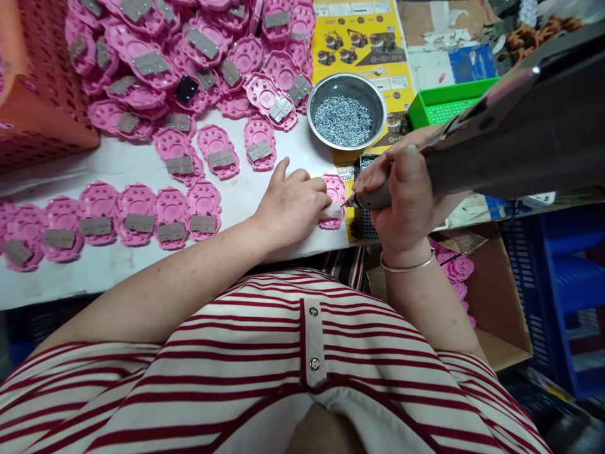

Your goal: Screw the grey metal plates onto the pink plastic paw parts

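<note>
My left hand (295, 205) rests on the white table, its fingertips pressing the left edge of a pink plastic part (334, 188) with a grey plate on it. My right hand (406, 189) is wrapped round a dark power screwdriver (510, 126), whose tip meets the part near its grey plate. A metal bowl of small screws (343, 120) stands just behind. Pink parts with grey plates lie in a row (137, 214) to the left, with three more (217, 151) behind them.
A large pile of pink parts (203, 44) covers the back, beside an orange basket (42, 88) at the left. A green tray (444, 104) sits behind the screwdriver. Below the table's right side are a cardboard box (501, 302) and blue crates (534, 277).
</note>
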Demonstrator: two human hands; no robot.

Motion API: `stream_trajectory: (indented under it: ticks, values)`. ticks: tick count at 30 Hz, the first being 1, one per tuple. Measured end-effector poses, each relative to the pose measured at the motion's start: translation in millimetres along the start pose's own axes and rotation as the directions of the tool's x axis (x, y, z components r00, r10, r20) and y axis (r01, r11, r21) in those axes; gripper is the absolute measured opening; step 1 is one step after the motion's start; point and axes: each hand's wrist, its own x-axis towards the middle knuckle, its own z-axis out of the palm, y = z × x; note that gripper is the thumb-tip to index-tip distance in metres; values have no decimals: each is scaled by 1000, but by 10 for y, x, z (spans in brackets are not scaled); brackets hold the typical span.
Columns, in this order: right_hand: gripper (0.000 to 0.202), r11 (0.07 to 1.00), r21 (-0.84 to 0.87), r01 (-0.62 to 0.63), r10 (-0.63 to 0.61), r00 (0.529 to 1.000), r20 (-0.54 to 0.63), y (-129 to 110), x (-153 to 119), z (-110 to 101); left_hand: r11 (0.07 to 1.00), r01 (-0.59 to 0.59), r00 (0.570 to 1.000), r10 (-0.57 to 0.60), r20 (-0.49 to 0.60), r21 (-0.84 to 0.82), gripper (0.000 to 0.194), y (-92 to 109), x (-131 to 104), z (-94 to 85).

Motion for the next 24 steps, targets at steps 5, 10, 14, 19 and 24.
stream_trajectory:
  ticks: [5,10,14,19,24]
  values:
    - [18,979,186,86,-81,996,-35,-119,14,-58,1000,-2,1000,1,29,20,21,4,8,-19]
    - [18,954,212,214,-189,973,-133,-336,68,-291,1000,-1,1000,1,10,-10,20,-25,-9,7]
    - [18,959,102,265,-241,949,-202,-348,31,-492,1000,-7,1000,7,20,-26,20,-36,-28,8]
    - [23,957,84,276,-255,945,-205,-203,-39,-591,999,10,1000,-10,4,-48,17,-38,-43,27]
    - [27,964,46,261,-247,948,-201,-117,-49,-606,998,19,1000,-20,-21,-62,18,-42,-51,51]
